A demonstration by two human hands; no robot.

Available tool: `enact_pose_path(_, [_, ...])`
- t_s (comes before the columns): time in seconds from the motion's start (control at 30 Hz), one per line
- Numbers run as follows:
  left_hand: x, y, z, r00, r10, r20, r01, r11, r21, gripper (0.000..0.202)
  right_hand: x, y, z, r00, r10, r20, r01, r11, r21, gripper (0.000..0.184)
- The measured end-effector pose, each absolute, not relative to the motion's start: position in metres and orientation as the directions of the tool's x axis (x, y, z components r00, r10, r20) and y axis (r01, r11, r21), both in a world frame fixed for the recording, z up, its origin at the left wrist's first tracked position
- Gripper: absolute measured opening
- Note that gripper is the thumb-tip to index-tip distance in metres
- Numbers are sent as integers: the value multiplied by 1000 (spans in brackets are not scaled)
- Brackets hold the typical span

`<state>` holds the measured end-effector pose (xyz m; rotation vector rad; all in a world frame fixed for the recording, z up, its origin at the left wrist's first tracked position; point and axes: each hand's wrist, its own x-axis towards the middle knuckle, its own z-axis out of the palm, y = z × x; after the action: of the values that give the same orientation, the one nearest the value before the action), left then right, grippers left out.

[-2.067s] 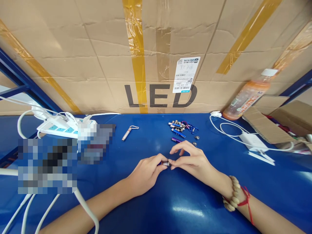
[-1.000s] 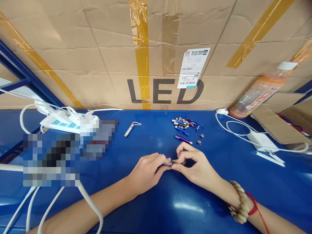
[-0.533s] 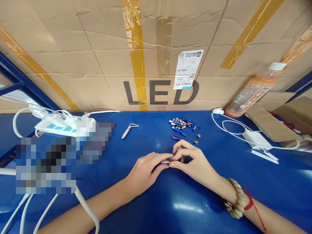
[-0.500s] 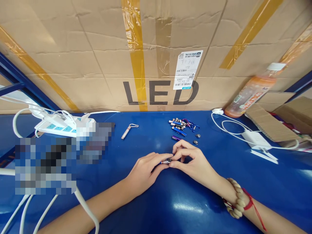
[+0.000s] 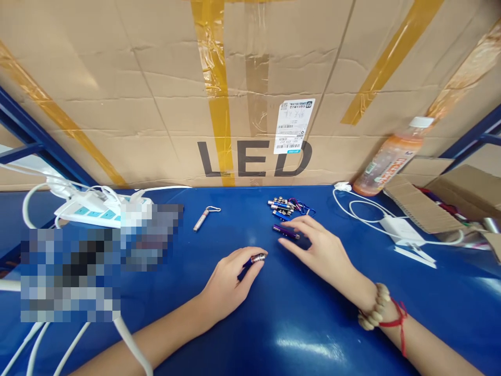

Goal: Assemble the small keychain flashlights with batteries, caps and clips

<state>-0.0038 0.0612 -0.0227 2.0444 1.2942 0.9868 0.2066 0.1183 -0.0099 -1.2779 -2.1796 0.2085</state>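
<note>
My left hand [image 5: 233,277] is closed around a blue mini flashlight [image 5: 257,258], its silver end poking out between thumb and forefinger. My right hand [image 5: 319,245] is empty, thumb and fingers apart, over a purple mini flashlight [image 5: 287,232] that lies on the blue table. Behind that sits a small cluster of more blue and silver mini flashlights [image 5: 281,206], with tiny round metal pieces and a blue carabiner [image 5: 307,209]; my right fingers partly cover this group. Off to the left lies a silver mini flashlight [image 5: 201,220] with a clip.
A large cardboard box [image 5: 164,104] marked LED stands along the back. An orange drink bottle [image 5: 387,162] leans at right, near a white charger with cable [image 5: 401,230] and an open carton [image 5: 422,203]. At left are a power strip [image 5: 90,213], white cables and a blurred-out area.
My right hand has let go of the blue flashlight's end and moved back and right, opening over the purple one. My left hand keeps its hold. The view has shifted slightly.
</note>
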Motion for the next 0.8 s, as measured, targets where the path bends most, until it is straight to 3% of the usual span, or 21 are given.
enact_pose_path(0.2, [-5,62,-19,284,925,253,524,-371,767,19,241,155,-26,-222,864,452,914,345,-212,52])
enact_pose_path(0.3, [-5,61,-18,286,934,215,526,-341,779,18,248,162,-29,-200,898,392,945,283,-165,45])
enact_pose_path(0.5, [-5,58,-17,311,935,169,542,-320,777,17,243,158,-23,-218,904,369,941,295,-166,32])
enact_pose_path(0.8, [-4,59,-19,317,933,171,561,-330,760,12,241,155,-19,-176,916,360,921,283,-269,24])
